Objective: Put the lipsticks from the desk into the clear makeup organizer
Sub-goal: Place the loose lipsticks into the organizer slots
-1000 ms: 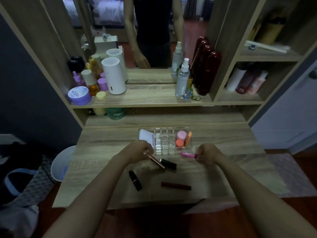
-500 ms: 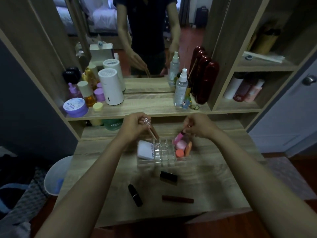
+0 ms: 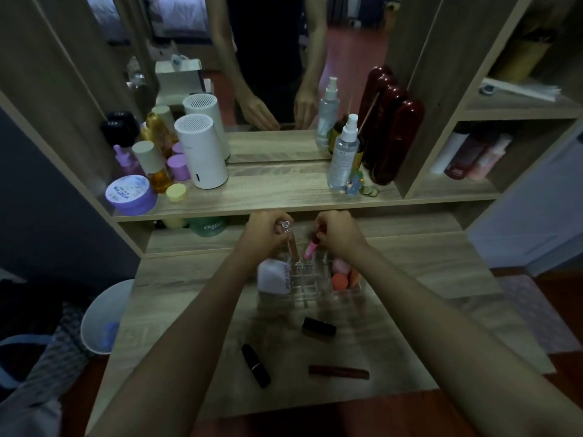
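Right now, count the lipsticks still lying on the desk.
3, all in front of the organizer: a short black one nearest it, a black one lower left, a slim dark red one lower right.

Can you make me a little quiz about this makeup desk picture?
1. How many lipsticks lie loose on the desk?
2. True or false: the right hand holds a pink tube.
3. What sits in the clear organizer's left end: A) white case B) spray bottle?

Key: 1. Three: the short black one, the long black one, the dark red one. 2. True. 3. A.
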